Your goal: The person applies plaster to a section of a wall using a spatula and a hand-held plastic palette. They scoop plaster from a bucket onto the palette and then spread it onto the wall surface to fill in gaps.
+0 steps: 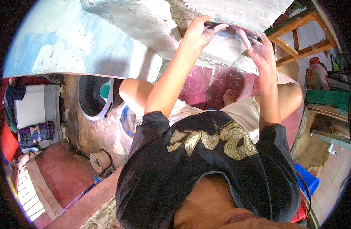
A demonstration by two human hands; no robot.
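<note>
Both arms stretch up to a lumpy wall [236,9] coated with white plaster. My left hand [198,33] grips one end of a wide, thin, flat piece [232,29] with a dark reddish edge, its thumb lying along the near side. At the other end, my right hand [261,49] holds the same piece, whitish smears on its fingers. The piece lies against or very close to the wall's lower edge; its far face and some fingertips are hidden, so its exact kind cannot be made out.
Below the hands lies a red tiled floor [196,86] spotted with white, where a bare foot [229,97] rests. A wooden frame [297,51] stands at the right. At left are a black tub [92,95] with a green bowl [105,91] and a blue-and-white painted wall [68,49].
</note>
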